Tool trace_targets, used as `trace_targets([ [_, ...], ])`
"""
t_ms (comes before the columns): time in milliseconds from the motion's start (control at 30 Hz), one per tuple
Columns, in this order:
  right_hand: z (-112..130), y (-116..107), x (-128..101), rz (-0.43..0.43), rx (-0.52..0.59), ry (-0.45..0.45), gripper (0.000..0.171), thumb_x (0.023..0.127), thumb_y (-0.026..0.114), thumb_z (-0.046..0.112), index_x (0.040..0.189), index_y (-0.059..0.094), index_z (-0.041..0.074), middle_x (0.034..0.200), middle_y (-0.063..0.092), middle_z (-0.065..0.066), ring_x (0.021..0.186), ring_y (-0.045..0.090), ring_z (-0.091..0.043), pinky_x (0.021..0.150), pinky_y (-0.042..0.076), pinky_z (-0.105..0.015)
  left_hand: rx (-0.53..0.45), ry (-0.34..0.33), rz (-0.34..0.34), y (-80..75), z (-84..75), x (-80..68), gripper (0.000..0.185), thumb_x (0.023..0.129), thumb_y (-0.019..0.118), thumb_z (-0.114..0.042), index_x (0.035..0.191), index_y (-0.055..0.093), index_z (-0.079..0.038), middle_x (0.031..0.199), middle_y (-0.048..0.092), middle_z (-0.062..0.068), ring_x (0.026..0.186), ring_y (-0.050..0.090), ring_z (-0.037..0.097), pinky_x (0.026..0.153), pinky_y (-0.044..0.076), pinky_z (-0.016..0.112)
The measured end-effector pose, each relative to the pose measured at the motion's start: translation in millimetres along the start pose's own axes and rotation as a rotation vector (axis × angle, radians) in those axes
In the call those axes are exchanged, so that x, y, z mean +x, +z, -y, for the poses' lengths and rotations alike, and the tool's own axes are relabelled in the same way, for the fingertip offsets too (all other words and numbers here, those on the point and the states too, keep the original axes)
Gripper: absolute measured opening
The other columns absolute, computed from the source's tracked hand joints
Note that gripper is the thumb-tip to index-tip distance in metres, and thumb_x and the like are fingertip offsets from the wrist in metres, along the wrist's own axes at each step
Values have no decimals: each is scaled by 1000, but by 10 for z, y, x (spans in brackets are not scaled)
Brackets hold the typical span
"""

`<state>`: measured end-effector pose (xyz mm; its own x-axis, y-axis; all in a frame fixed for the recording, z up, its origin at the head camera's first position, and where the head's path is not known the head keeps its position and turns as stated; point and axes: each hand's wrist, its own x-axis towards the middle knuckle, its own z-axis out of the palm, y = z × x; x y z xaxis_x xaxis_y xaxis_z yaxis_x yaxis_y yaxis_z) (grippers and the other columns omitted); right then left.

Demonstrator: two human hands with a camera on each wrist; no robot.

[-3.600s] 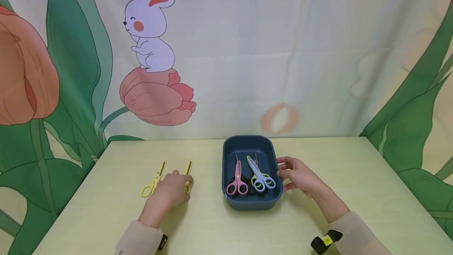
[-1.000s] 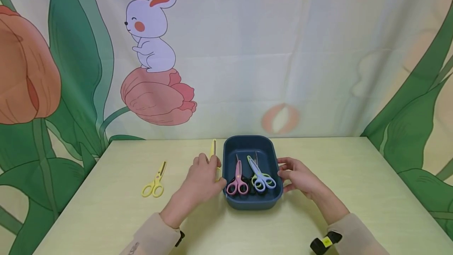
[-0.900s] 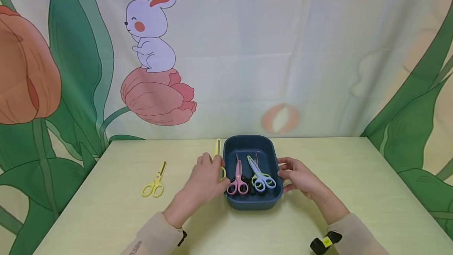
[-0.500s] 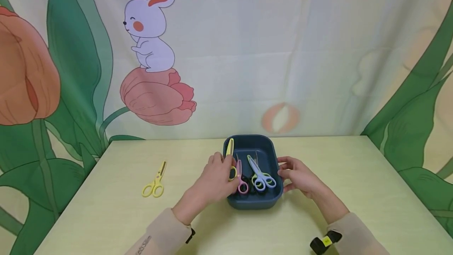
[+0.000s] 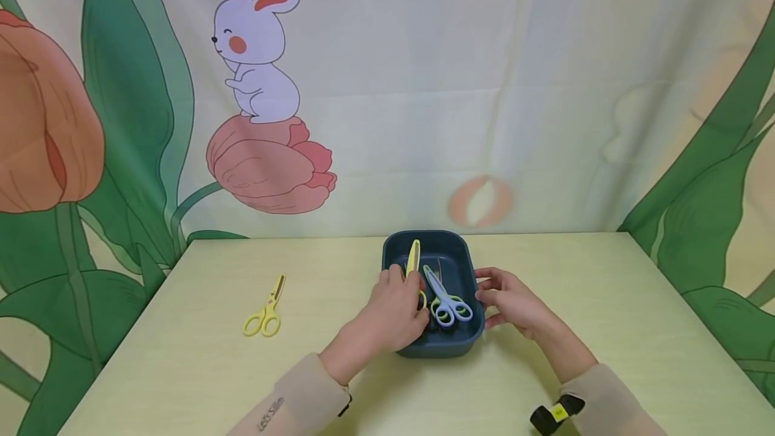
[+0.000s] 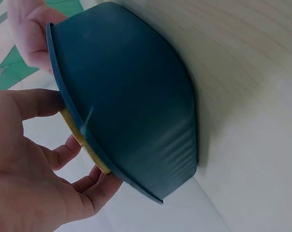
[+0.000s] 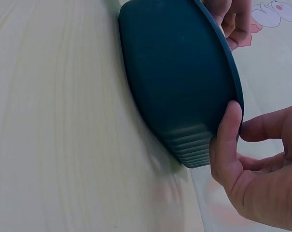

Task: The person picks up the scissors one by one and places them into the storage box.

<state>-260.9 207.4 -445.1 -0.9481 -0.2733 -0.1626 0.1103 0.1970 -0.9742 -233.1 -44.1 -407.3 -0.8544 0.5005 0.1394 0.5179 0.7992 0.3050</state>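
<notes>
My left hand (image 5: 407, 296) grips a pair of yellow scissors (image 5: 414, 258) by the handles and holds them over the dark blue tray (image 5: 451, 242), blades pointing away from me. In the left wrist view the yellow scissors (image 6: 86, 146) show just above the tray (image 6: 136, 106) rim, between my fingers. A blue and green pair of scissors (image 5: 447, 299) lies in the tray. My right hand (image 5: 488, 299) rests against the tray's right side. Its thumb (image 7: 226, 137) presses the outer wall of the tray (image 7: 179, 72), the fingers fairly straight.
A second pair of yellow scissors (image 5: 265, 313) lies on the pale wooden table (image 5: 181, 369) to the left. A printed cloth backdrop (image 5: 424, 86) hangs right behind the table's far edge.
My left hand picked up one yellow pair from the table's left and carried it right, over the tray, covering the pink scissors there. The right hand and tray stayed still.
</notes>
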Motion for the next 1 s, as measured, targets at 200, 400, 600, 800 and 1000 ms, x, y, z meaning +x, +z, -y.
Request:
trace_targets([
  [200, -22, -8, 4, 0, 3, 0, 50, 102, 51, 3, 148, 36, -9, 122, 51, -27, 83, 61, -23, 60, 58, -36, 80, 5, 12, 74, -74, 55, 27, 98, 63, -23, 112, 54, -2, 98, 43, 15, 88, 40, 27, 69, 40, 35],
  [400, -10, -1, 3, -2, 2, 0, 50, 102, 50, 2, 148, 36, -9, 122, 51, -27, 83, 60, -23, 60, 58, -35, 172, -6, 28, 111, -115, 89, 32, 96, 65, -23, 114, 53, 1, 97, 44, 17, 87, 41, 27, 66, 43, 34],
  [600, -2, 3, 9, -6, 2, 9, 49, 102, 50, 2, 148, 36, -9, 121, 52, -26, 84, 60, -24, 60, 58, -35, 193, -64, 102, 158, -148, 113, 37, 95, 66, -24, 119, 55, 3, 106, 47, 20, 94, 44, 29, 73, 47, 37],
  [800, 4, 3, 8, -4, 3, 2, 50, 102, 51, 3, 148, 36, -9, 120, 52, -24, 84, 60, -23, 59, 57, -34, 207, -104, 178, 210, -157, 139, 38, 96, 66, -27, 120, 58, 2, 123, 50, 26, 109, 50, 35, 85, 51, 43],
  [1000, 10, 2, -7, 12, 4, -11, 51, 102, 51, 4, 149, 34, -10, 122, 51, -26, 84, 61, -22, 59, 57, -35, 183, -142, 233, 236, -132, 182, 40, 99, 64, -30, 125, 59, -1, 137, 48, 31, 122, 51, 41, 94, 51, 47],
])
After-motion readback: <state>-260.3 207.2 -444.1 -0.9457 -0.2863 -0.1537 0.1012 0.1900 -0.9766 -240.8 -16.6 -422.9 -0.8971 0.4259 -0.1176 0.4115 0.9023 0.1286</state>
